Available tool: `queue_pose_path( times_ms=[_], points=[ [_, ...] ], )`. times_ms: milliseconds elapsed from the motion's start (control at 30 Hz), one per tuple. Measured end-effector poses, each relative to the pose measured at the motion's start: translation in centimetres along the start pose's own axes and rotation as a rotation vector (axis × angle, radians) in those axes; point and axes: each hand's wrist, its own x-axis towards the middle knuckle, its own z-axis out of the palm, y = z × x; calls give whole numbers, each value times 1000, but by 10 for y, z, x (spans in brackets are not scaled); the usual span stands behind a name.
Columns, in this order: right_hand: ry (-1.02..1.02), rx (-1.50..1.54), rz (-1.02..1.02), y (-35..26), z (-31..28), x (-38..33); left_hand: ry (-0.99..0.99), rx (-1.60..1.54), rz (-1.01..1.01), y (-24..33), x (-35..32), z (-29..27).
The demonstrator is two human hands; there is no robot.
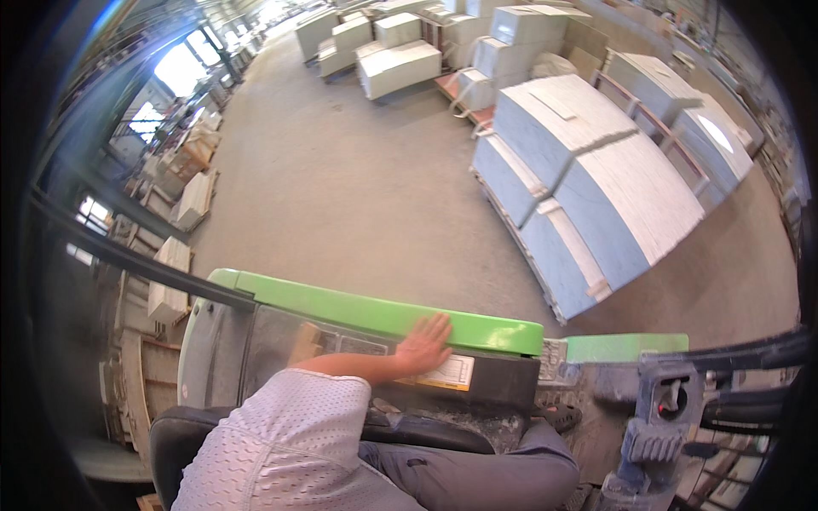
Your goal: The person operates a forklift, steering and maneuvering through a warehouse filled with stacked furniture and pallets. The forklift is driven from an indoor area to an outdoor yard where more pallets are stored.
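My left hand (425, 347) lies flat on the edge of a green body panel (358, 314) of the vehicle I sit in. Its fingers are stretched out and hold nothing. Just below the palm, a white and yellow label (453, 372) is stuck to the dark side of the panel. The left arm reaches across from a light mesh sleeve (281, 426). My right hand does not show.
Banded stacks of pale stone slabs (588, 183) stand on pallets to the right, with more slab stacks (399, 70) farther back. Crates and slabs (175, 272) line the left side. A dusty grey control column (660, 426) rises at the lower right, near a green step panel (626, 344).
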Motion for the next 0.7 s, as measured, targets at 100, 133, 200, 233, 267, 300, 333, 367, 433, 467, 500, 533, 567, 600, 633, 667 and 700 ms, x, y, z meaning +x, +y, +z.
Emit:
queue_pose_path(
  times_ms=[100,133,200,233,267,300,333,367,433,467,500,533,567,600,633,667,700],
  points=[
    [0,85,-39,-2,-1,-6,-1,-32,6,-7,2,6],
    [2,102,-49,-2,0,-7,-23,32,-17,-13,2,8],
    [7,111,-58,-3,3,-10,9,-35,42,-29,1,7],
    [10,101,-59,-5,6,-12,-59,-76,84,-38,1,5],
    [13,92,-60,-7,8,-15,7,-34,39,-42,1,3],
    [16,83,-60,-9,10,-19,11,-30,16,-47,0,-1],
    [10,17,-54,-12,14,-23,63,-50,65,-49,1,-3],
    [4,-49,-48,-15,17,-28,-26,-53,0,-52,2,-6],
    [4,-167,-37,-19,23,-40,23,-42,-34,-51,4,-10],
    [-11,-177,23,-22,26,-47,-45,-28,-65,-50,4,-12],
    [-30,-185,44,-23,26,-52,-16,-59,-34,-49,5,-12],
    [-50,-165,64,-25,26,-57,-76,-29,-66,-49,4,-13],
    [-69,-144,84,-26,25,-59,0,-35,-21,-47,5,-14],
    [-74,-136,104,-27,24,-61,0,-26,-19,-48,5,-14],
    [-81,-131,106,-29,22,-61,38,26,-28,-48,5,-15],
    [-88,-127,108,-30,21,-60,56,30,-15,-48,6,-16],
    [-95,-122,111,-32,20,-58,-15,-5,-26,-48,6,-17]
  ],
)
